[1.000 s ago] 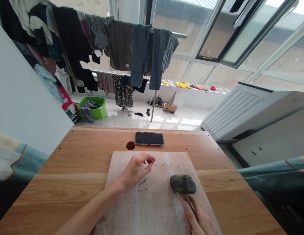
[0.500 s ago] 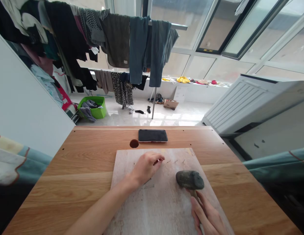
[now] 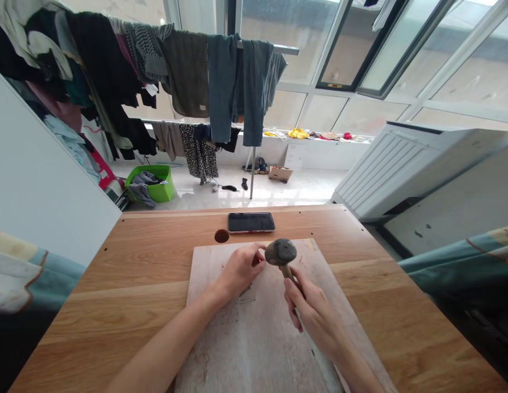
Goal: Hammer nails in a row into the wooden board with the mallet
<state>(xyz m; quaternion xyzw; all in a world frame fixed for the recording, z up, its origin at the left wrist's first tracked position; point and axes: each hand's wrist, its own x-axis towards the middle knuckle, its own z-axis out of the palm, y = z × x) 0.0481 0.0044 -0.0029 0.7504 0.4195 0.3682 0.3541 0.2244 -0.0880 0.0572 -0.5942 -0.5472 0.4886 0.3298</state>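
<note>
A pale, worn wooden board lies on the table. My left hand rests near its far edge, thumb and fingers pinched together; what is between the fingertips is too small or hidden to make out. My right hand is wrapped round the handle of a hammer with a thick dark-grey head. The head is raised just right of my left fingertips. Behind it, a thin nail stands in the board. Loose nails lie on the board below my left hand.
A black phone lies on the wooden table beyond the board, beside a round hole. Past the table are a green basket with clothes, a laundry rack with hanging clothes, and a white ribbed cabinet.
My right hand has brought the hammer up and to the left, close to my left fingertips. My left hand has shifted slightly left and stays pinched. The whole view has moved a little.
</note>
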